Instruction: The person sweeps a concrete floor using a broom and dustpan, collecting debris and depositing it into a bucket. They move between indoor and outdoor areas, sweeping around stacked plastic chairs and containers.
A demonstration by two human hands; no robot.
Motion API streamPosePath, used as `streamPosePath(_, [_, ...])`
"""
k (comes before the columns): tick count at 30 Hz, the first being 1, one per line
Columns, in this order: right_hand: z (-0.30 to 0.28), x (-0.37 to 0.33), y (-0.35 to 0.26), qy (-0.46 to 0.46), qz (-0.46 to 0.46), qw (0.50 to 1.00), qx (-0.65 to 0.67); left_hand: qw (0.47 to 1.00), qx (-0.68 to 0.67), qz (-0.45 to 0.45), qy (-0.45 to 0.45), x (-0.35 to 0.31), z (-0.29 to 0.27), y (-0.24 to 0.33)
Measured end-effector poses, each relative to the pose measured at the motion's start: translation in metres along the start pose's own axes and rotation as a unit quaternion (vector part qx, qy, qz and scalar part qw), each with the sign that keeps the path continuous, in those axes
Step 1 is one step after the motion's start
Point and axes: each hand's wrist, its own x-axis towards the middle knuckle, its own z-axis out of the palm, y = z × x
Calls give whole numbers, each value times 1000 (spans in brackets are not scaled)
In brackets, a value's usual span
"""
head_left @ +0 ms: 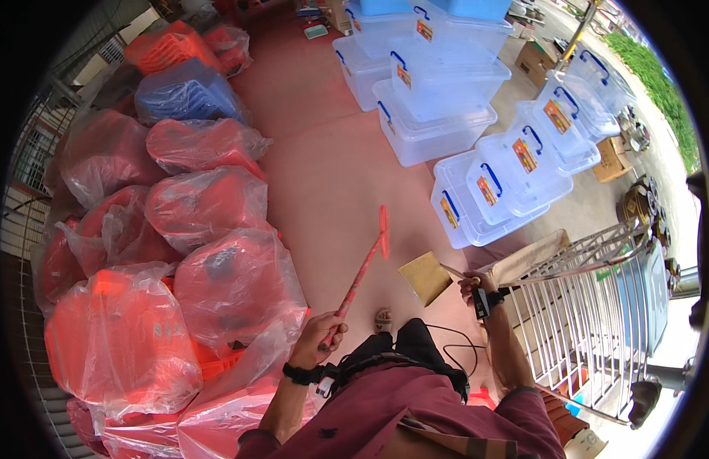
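Note:
My left hand (324,334) is wrapped round the grip of a red long-handled broom (360,278), which slants up and away to a narrow red head (384,231). Its bristles do not show. On the right, my right hand (479,291) is closed round the end of a pale handle. That handle leads to a square, gold-brown dustpan (425,279) out in front of my feet. The broom head is apart from the dustpan, farther off and to its left. Both wrists wear dark bands, and a small device sits on the right one.
Red chairs in clear plastic wrap (224,283) are piled along the left, with blue ones (190,92) behind. Clear storage boxes (435,130) stand stacked ahead to the right. Close on my right is a metal rack (576,321). A black cable (463,344) loops beside my leg over the reddish floor (324,176).

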Motion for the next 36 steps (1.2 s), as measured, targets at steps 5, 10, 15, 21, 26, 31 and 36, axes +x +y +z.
streamPosePath(5, [69,56,-71,-55,17,997,-47,998,-28,30,44,20,7,43])
streamPosePath(10, [137,113,-141,-47,57,995,-71,994,-32,61,90,52,22,89])
streamPosePath(15, [181,177,-207,25,18,994,-101,987,-66,64,132,93,43,136])
streamPosePath(21, [227,241,-288,19,46,985,-162,987,-71,59,129,134,66,196])
streamPosePath(26, [253,270,-335,31,3,996,-79,992,-4,43,119,165,79,254])
streamPosePath(31, [272,292,-366,62,-50,993,-90,996,24,60,61,202,78,313])
streamPosePath(36, [286,307,-384,65,-91,992,-65,997,74,11,24,254,77,387])
